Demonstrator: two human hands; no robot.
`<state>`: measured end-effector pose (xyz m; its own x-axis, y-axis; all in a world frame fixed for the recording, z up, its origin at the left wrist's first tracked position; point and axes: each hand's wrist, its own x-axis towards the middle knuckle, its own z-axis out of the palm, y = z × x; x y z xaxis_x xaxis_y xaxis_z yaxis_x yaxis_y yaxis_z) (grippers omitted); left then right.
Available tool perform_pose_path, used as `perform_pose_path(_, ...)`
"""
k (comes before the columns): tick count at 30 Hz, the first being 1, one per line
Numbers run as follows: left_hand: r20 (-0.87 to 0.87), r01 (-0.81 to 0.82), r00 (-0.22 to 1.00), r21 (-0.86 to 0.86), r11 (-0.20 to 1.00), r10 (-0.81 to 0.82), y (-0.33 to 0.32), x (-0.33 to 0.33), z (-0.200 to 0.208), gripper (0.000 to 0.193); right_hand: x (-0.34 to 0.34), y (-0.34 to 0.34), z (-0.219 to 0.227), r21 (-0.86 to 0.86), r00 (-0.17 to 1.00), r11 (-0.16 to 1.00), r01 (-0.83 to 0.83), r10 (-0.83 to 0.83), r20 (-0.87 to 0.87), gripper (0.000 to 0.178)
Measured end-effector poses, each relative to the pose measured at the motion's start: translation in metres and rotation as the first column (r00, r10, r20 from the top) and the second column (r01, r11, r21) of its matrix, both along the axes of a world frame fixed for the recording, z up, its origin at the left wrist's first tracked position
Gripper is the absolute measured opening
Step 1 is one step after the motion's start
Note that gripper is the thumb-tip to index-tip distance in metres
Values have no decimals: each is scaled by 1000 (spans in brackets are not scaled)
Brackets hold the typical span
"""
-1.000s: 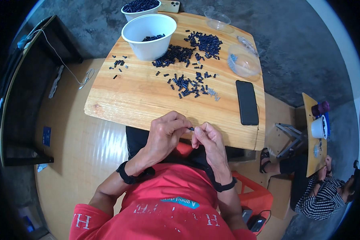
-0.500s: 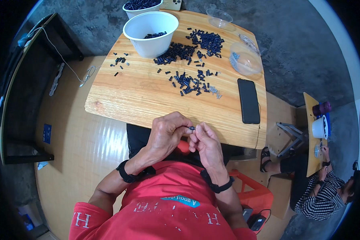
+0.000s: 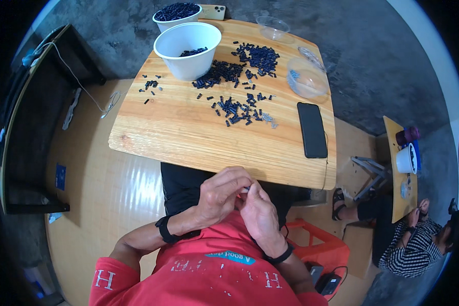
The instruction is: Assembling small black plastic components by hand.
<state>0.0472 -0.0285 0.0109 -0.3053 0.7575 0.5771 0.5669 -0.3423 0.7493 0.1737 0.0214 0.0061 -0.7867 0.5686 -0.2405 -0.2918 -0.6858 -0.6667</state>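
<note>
Though it is nearly hidden, a tiny pale part (image 3: pixel 245 189) is pinched between the fingertips of the left hand (image 3: pixel 220 196) and right hand (image 3: pixel 260 215), both closed on it, just below the wooden table's (image 3: pixel 178 133) near edge. It looks light, rigid and easily dropped; gripping by the ends seems safest.

A tiny pale, silvery part (image 3: pixel 245 189), too small to make out clearly, sits pinched between the fingertips of the left hand (image 3: pixel 222 196) and right hand (image 3: pixel 260 213), held close to the body just below the tabletop (image 3: pixel 188 132) edge.
</note>
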Motion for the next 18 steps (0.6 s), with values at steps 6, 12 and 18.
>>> perform_pose_path(6,66,47,997,-47,998,-44,2,2,-1,29,3,4,-1,-29,998,999,39,-40,-42,39)
perform_pose_path(12,128,-85,986,-173,981,108,9,-44,20,29,54,32,6,318,892,842,435,-450,-27,23)
perform_pose_path(18,-117,-273,961,-231,934,252,53,-109,8,12,139,73,-48,261,379,372,891,-925,24,28)
